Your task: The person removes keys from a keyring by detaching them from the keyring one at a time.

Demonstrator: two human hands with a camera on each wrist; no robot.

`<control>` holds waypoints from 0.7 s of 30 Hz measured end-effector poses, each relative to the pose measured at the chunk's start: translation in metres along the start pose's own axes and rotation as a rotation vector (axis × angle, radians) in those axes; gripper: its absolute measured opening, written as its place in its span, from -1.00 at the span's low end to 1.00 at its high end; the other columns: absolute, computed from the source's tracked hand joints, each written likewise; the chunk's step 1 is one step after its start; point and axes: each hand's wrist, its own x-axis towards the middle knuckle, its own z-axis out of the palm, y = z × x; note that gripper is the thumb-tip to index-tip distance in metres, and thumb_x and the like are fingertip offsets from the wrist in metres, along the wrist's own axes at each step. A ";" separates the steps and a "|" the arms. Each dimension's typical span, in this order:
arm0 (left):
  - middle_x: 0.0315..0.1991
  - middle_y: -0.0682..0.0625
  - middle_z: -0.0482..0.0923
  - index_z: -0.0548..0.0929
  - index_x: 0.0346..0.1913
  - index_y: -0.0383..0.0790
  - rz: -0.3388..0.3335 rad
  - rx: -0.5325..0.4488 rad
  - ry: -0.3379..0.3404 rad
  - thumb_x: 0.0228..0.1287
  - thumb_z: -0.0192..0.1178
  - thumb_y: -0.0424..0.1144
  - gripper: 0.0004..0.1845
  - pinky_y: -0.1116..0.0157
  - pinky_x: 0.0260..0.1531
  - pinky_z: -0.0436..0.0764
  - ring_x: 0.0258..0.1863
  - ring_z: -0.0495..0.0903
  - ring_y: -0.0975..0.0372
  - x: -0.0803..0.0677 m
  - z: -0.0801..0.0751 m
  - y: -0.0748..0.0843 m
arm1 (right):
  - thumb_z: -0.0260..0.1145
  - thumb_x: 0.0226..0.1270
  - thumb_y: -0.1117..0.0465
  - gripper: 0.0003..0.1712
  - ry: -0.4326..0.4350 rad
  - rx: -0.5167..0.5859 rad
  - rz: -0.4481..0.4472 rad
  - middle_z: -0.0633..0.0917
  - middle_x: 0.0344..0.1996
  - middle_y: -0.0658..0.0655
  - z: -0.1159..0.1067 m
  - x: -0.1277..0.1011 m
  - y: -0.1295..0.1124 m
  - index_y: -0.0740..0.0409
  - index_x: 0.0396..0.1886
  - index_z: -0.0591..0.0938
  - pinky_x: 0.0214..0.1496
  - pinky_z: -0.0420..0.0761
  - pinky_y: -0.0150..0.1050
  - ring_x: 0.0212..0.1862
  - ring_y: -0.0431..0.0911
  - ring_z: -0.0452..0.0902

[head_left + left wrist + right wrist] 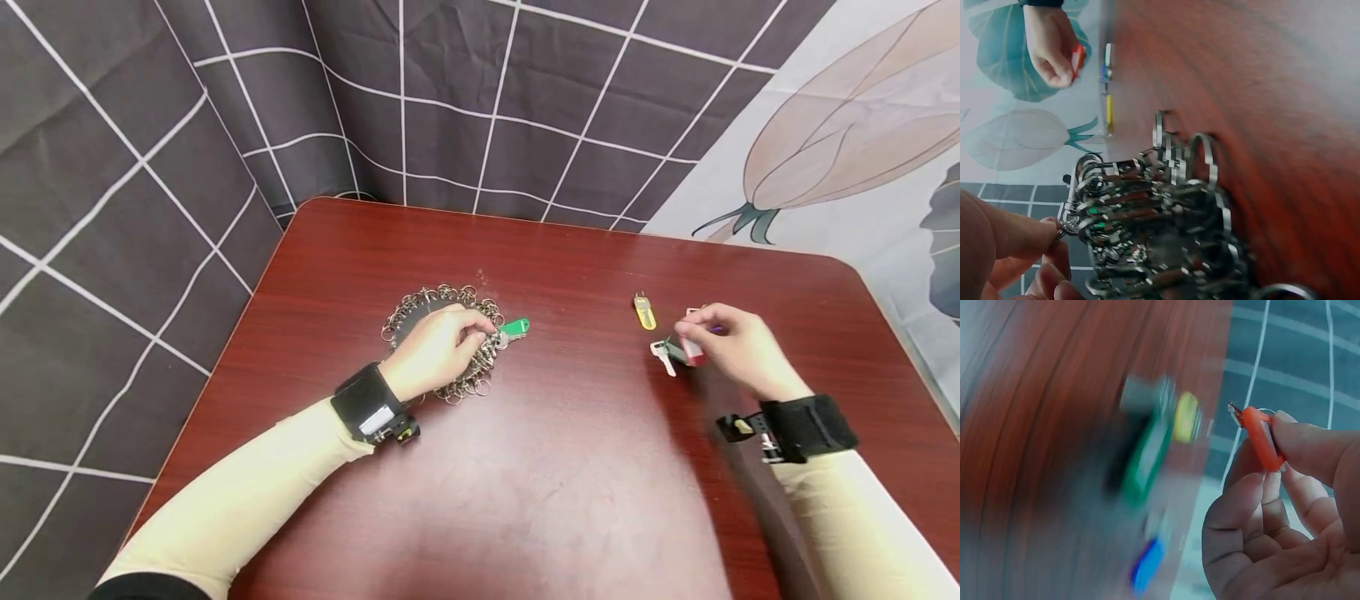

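Note:
At the left of the table in the head view lies a round dark disc (408, 320), its rim crowded with metal rings (1147, 206). My left hand (441, 350) reaches over it, thumb and forefinger pinching a ring at the right edge. A green key tag (515, 327) with a key lies just beyond those fingertips. My right hand (738, 350) holds a red key tag (1262, 439) between thumb and fingers, raised above the table in the right wrist view. Near it lie a key (663, 358) with a dark green tag (677, 353) and a yellow key tag (644, 312).
A blue tag (1147, 565) lies on the right side of the table, partly hidden behind my right hand in the head view. The dark red table (570, 417) meets a gridded dark curtain (450, 100) at its back and left, and a flower-patterned cloth (840, 167) at the right.

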 end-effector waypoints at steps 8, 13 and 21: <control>-0.43 0.13 0.46 0.67 -0.08 -0.11 -0.007 0.012 -0.037 0.29 0.11 -0.32 -0.79 0.35 -0.40 0.46 -0.45 0.40 0.31 -0.006 0.000 -0.001 | 0.29 0.34 -0.06 -0.57 -0.069 -0.104 0.105 0.58 -0.51 0.15 -0.030 -0.012 0.049 0.26 -0.18 0.53 -0.52 0.31 -0.25 -0.49 -0.12 0.39; -0.41 0.13 0.48 0.68 -0.08 -0.11 -0.012 0.033 -0.052 0.30 0.13 -0.30 -0.80 0.35 -0.35 0.47 -0.41 0.43 0.31 -0.008 0.000 -0.002 | 0.30 0.34 -0.03 -0.60 -0.114 -0.104 0.102 0.61 -0.56 0.12 -0.027 -0.015 0.058 0.27 -0.25 0.53 -0.52 0.34 -0.28 -0.54 -0.11 0.45; -0.35 0.11 0.49 0.68 -0.05 -0.11 -0.012 0.051 -0.065 0.33 0.12 -0.26 -0.79 0.34 -0.31 0.47 -0.36 0.44 0.29 -0.010 -0.003 0.000 | 0.33 0.32 -0.01 -0.61 -0.101 -0.138 0.088 0.62 -0.57 0.09 -0.023 -0.018 0.060 0.27 -0.29 0.54 -0.52 0.42 -0.28 -0.57 -0.14 0.49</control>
